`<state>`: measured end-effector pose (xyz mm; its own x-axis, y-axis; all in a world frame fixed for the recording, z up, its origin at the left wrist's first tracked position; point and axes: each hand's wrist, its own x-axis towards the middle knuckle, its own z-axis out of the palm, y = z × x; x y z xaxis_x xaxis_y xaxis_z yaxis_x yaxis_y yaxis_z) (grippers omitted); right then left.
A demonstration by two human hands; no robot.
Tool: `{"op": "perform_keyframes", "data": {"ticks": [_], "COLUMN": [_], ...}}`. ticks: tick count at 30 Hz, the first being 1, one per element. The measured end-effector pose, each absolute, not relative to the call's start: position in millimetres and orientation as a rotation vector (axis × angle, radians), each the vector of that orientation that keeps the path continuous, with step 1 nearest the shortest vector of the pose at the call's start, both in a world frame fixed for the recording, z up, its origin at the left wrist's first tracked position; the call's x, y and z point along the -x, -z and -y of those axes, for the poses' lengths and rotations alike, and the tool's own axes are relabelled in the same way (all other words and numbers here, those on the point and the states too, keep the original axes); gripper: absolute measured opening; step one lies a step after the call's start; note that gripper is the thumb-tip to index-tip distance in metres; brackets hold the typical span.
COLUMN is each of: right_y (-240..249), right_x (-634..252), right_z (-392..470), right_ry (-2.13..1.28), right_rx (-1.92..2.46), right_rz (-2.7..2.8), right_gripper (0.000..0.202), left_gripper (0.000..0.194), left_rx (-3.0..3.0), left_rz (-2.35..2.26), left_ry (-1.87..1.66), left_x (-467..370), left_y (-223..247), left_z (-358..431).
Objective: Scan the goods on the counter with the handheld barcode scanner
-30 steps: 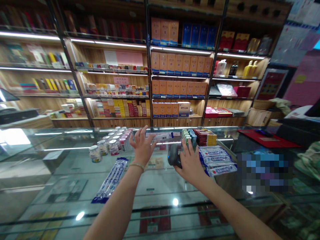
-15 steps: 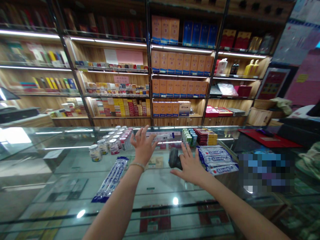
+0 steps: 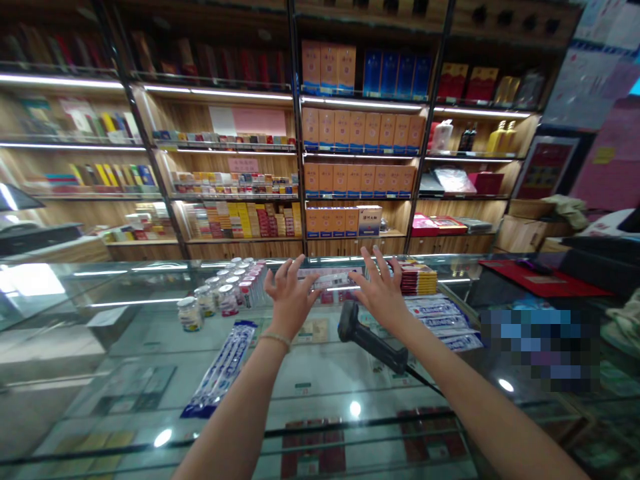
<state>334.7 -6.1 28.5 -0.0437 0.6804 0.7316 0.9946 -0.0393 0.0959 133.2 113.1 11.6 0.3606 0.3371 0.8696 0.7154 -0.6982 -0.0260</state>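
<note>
A long, thin white-and-blue packet (image 3: 334,281) is stretched level between my hands over the glass counter. My left hand (image 3: 291,293) has its thumb and fingers at the packet's left end, and my right hand (image 3: 381,290) is at its right end; the fingertips partly hide both ends. A black handheld scanner (image 3: 373,340) with a cable lies on the glass below my right hand. Similar long blue-and-white packets (image 3: 223,369) lie left of my left forearm. More of them (image 3: 443,320) are spread beside my right wrist.
Several lidded jars (image 3: 190,314) stand in rows at left. Stacked red-and-yellow packs (image 3: 419,278) sit behind my right hand. A red mat (image 3: 543,279) lies at right. Beyond the glass counter (image 3: 150,333), lit wooden shelves hold many boxes (image 3: 357,129).
My right hand has moved up and away from the scanner to the packet's right end, leaving the scanner on the glass. My left hand stays at the packet's left end.
</note>
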Motion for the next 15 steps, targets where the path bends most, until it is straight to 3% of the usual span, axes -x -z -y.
{"op": "perform_keyframes", "data": {"ticks": [7,15], "right_y": [-24.5,-23.1], "right_x": [-339.4,-349.4], "right_z": [4.4,0.2], "right_ry": [0.885,0.617], "right_rx": [1.724,1.683], "right_rz": [1.674,1.566], "right_gripper": [0.015,0.021], "left_gripper": [0.014,0.018], "left_rx": [2.245,2.283], "left_rz": [0.777,0.801], "left_ry": [1.280,1.269], "left_x": [-141.3,-143.2], "left_y": [-11.9,-13.4], "left_z": [-105.0,-104.0]}}
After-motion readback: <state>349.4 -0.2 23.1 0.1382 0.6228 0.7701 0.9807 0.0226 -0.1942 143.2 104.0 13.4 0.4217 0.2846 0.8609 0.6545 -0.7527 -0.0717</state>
